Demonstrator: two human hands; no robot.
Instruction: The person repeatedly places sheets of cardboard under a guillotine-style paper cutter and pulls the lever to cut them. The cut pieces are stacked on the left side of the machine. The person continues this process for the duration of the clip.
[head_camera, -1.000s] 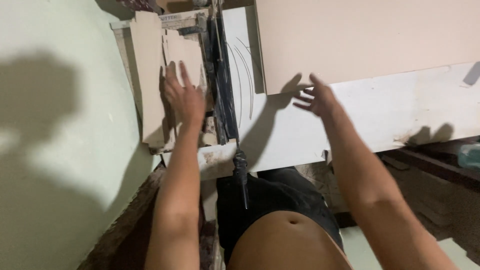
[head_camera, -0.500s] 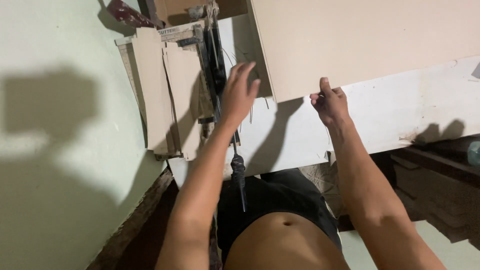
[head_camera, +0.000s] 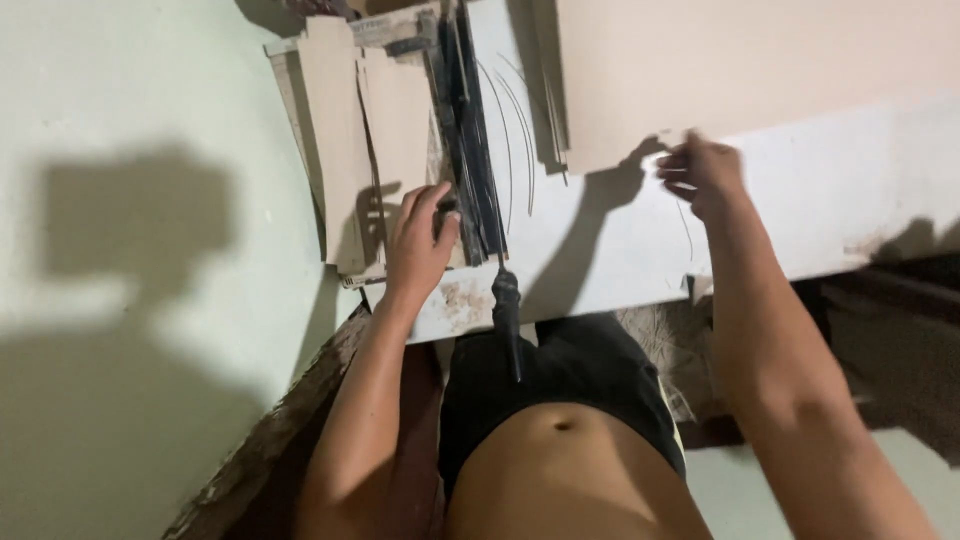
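Observation:
A manual tile cutter (head_camera: 465, 140) with dark rails lies along the white worktop (head_camera: 800, 210), its black handle (head_camera: 507, 320) sticking out over the near edge. My left hand (head_camera: 420, 240) rests on the cutter's near end beside the rails, fingers curled onto it. Beige cut tile strips (head_camera: 345, 140) lie on the cutter's left side. A large beige tile (head_camera: 760, 60) lies on the worktop to the right of the rails. My right hand (head_camera: 705, 172) pinches that tile's near edge close to its left corner.
A pale green wall (head_camera: 130, 250) runs along the left. A rough dark ledge (head_camera: 270, 440) sits below the worktop on the left. Dark clutter (head_camera: 890, 330) shows under the worktop on the right. My bare torso and black shorts are close to the table's front edge.
My left hand has come back from near the big tile's corner to the cutter's near end. My right hand still holds the big tile's edge.

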